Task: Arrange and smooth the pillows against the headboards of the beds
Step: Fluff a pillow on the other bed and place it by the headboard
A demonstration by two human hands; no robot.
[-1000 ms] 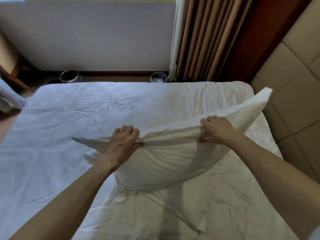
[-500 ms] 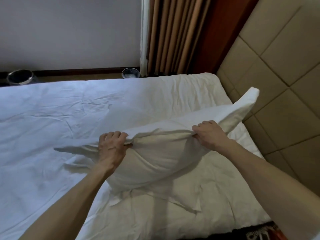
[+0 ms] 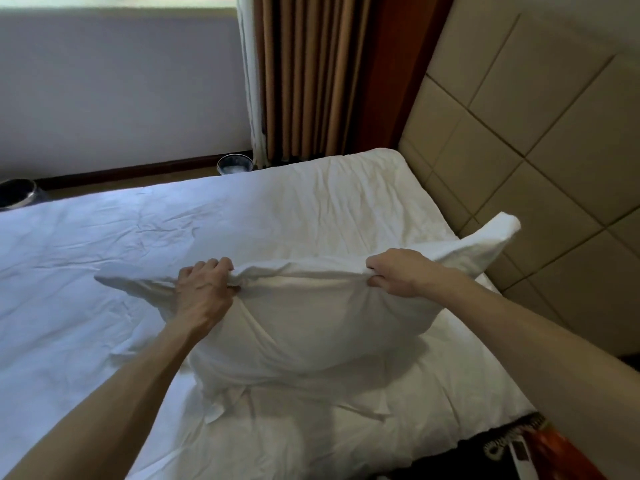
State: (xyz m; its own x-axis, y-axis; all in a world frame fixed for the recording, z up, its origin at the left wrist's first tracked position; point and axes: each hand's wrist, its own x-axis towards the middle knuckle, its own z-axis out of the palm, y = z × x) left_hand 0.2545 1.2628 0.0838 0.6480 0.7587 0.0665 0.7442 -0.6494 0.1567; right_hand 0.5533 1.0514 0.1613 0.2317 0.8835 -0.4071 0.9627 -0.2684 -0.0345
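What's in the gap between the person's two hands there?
Only the white pillow: in the head view its bunched top edge runs from the left hand to the right hand, and both hands grip it.

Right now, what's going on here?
A person is holding a white pillow by its top edge, with the left hand and right hand gripping it some way apart. The pillow stands upright with its bottom resting on the bed, and one corner reaches toward the headboard. It is not yet set against the headboard.
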